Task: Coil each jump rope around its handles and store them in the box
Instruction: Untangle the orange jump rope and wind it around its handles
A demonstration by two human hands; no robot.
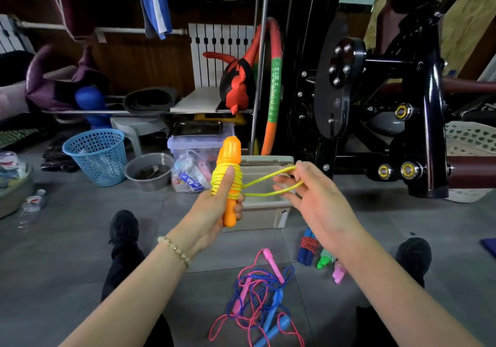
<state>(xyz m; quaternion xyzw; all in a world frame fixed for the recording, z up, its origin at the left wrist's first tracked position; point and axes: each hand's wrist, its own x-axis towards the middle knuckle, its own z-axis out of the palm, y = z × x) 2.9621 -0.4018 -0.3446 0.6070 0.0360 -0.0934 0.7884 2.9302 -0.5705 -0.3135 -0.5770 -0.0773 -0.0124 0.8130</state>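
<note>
Left hand (214,207) gripping orange handles (229,183), right hand (308,193) pinching yellow rope (265,179) loop alongside

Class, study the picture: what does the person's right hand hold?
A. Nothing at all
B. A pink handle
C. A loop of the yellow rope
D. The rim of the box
C: the right hand holds the free loop of the yellow rope, whose other turns are wound round the orange handles that the left hand grips.
</note>
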